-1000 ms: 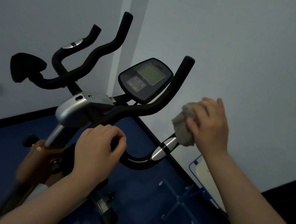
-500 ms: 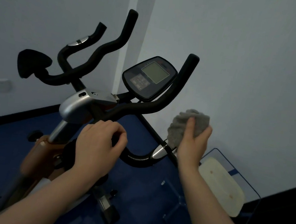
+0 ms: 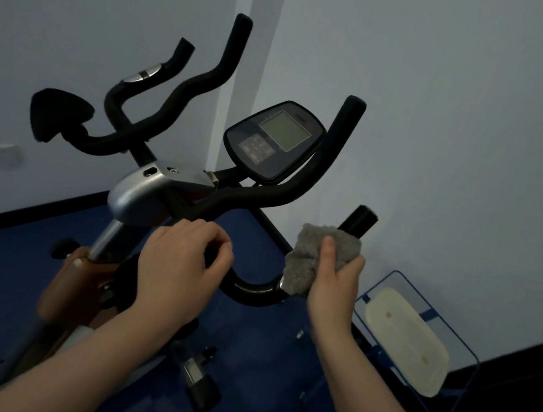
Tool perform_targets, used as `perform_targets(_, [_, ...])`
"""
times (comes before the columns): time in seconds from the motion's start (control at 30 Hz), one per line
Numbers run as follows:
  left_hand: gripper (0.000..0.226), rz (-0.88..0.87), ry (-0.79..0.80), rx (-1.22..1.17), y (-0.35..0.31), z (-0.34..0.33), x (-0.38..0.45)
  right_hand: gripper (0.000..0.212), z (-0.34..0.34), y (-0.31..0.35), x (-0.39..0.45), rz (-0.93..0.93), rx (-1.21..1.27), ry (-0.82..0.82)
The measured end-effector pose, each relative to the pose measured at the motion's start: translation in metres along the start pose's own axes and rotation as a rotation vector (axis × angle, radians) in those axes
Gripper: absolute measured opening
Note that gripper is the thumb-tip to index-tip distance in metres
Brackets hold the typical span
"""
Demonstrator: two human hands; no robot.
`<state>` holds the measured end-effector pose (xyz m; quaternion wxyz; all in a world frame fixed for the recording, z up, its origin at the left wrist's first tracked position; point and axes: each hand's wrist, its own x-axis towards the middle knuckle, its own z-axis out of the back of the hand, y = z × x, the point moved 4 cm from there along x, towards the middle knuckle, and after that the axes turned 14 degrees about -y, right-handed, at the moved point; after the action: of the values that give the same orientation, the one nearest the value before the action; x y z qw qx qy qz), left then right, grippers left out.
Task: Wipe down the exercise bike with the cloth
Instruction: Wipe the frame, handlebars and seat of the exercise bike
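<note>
In the head view, the bike [image 3: 148, 189] stands at the left and centre, its black handlebar [image 3: 252, 288] curving toward the near side. The left hand [image 3: 179, 269] is clenched round the near bar, steadying it. The right hand [image 3: 334, 283] holds the grey cloth [image 3: 312, 256] wrapped round the right grip, thumb on top of the cloth and the fingers curled behind it. The black grip end [image 3: 359, 221] pokes out above the cloth, and a metal band seems to show just below it.

What could go wrong, as a judgement: the cloth is bunched, so a stroke along the grip may clean only one side and leave the far side untouched. If the right hand slides off the grip end too fast, the cloth could slip free and drop to the blue floor [image 3: 260, 360]. A hard push on the bar could also rock the bike should the left hand loosen.

The console [image 3: 275, 140] sits just beyond the bars, with the long upright bars either side of it, and these crowd any reach toward the far parts. A black pad [image 3: 58, 112] sticks out at far left. At near right, a clear bin [image 3: 451, 402] holding a pale pad [image 3: 407, 341] stands by the wall, close beside the right forearm, where a wide swing could knock it.
</note>
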<state>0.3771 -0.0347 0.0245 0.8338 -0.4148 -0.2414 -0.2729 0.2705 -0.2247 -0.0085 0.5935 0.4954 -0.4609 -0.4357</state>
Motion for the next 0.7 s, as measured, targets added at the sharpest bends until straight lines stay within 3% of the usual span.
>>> perform_targets(0.13, [0.01, 0.001, 0.005, -0.009, 0.0, -0.001, -0.002, 0.059, 0.002, 0.026, 0.005, 0.302, -0.107, -0.172])
perform_targets(0.2, [0.009, -0.006, 0.004, -0.02, 0.0, 0.0, -0.003, 0.059, 0.004, 0.029, -0.005, 0.461, -0.144, -0.194])
perform_targets(0.27, [0.009, -0.018, 0.007, -0.021, 0.0, -0.001, -0.002, 0.048, 0.006, 0.021, -0.022, 0.629, -0.248, -0.101])
perform_targets(0.4, [0.008, -0.026, -0.009, -0.03, 0.001, -0.001, -0.002, 0.044, 0.004, 0.005, -0.067, 1.094, -0.527, 0.266])
perform_targets(0.5, [0.008, -0.088, -0.018, -0.095, 0.001, 0.002, -0.005, 0.036, 0.0, 0.021, -0.058, 1.291, -0.662, 0.417])
perform_targets(0.6, [0.016, -0.179, -0.059, 0.009, 0.021, 0.013, -0.008, 0.032, -0.005, 0.033, -0.052, 1.34, -0.766, 0.487])
perform_targets(0.7, [0.022, 0.007, -0.131, 0.075, 0.057, 0.024, -0.009, 0.038, -0.035, 0.039, -0.068, 1.276, -0.984, 0.548])
